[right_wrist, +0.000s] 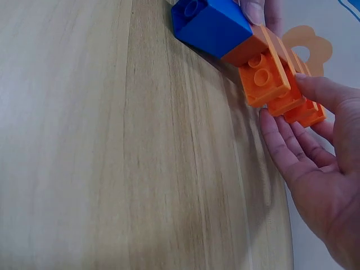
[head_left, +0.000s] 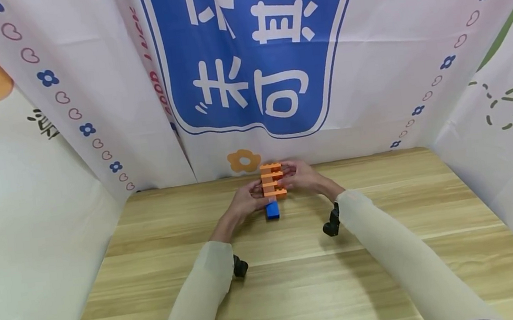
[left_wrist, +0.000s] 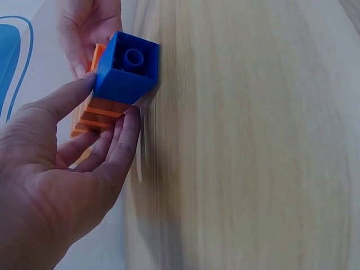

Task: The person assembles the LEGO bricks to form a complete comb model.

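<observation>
A stack of orange toy building blocks (head_left: 271, 175) with a blue block (head_left: 273, 211) on its near end is held at the far edge of the table. My left hand (head_left: 244, 200) grips it from the left, thumb by the joint of blue block (left_wrist: 126, 84) and orange blocks, fingers on the opposite side. From the right, my right hand (head_left: 303, 174) pinches the jutting orange blocks (right_wrist: 264, 79) between thumb and fingers. In the wrist views the blue block shows its hollow underside with a round tube. Several orange blocks stick out sideways like comb teeth, toward the right hand.
The wood-grain table (head_left: 290, 293) stretches toward me. Behind it hangs a white printed cloth (head_left: 359, 143) with a blue panel, close past the blocks, and more cloth walls the left and right sides. Small black devices (head_left: 332, 221) sit at both wrists.
</observation>
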The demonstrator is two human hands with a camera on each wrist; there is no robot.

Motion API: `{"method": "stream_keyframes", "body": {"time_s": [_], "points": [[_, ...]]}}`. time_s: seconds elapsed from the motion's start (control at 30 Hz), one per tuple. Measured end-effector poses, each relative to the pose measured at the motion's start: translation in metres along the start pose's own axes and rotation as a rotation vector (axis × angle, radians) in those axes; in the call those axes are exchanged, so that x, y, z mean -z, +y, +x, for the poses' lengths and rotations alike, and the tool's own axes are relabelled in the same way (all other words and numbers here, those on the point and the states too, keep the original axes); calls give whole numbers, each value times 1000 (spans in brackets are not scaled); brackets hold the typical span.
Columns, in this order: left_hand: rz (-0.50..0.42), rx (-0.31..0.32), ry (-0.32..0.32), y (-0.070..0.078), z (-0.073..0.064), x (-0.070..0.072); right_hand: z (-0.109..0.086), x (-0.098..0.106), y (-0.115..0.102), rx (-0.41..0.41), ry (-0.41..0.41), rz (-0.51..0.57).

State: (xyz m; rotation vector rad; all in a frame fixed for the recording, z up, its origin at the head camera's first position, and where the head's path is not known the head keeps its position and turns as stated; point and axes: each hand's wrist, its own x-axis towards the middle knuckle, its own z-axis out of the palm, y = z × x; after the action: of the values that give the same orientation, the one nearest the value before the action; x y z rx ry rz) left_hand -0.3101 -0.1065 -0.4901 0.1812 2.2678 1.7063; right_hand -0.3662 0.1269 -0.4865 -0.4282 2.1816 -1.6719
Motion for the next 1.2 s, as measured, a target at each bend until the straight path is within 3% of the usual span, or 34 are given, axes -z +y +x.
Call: {"method": "stream_keyframes", "body": {"time_s": [0.13, 0.37, 0.63, 0.9, 1.2], "points": [[1, -8, -12, -2, 1, 0, 1, -1, 1, -24, -4, 17], [33, 44, 4, -2, 1, 0, 0, -3, 3, -53, -9, 34], [25, 7, -31, -2, -2, 2, -2, -7, 1, -67, 6, -46], [17, 14, -34, -2, -3, 1, -5, -7, -2, -70, 3, -130], [78, -5, -39, -2, -6, 1, -10, -5, 1, -48, 0, -215]]}}
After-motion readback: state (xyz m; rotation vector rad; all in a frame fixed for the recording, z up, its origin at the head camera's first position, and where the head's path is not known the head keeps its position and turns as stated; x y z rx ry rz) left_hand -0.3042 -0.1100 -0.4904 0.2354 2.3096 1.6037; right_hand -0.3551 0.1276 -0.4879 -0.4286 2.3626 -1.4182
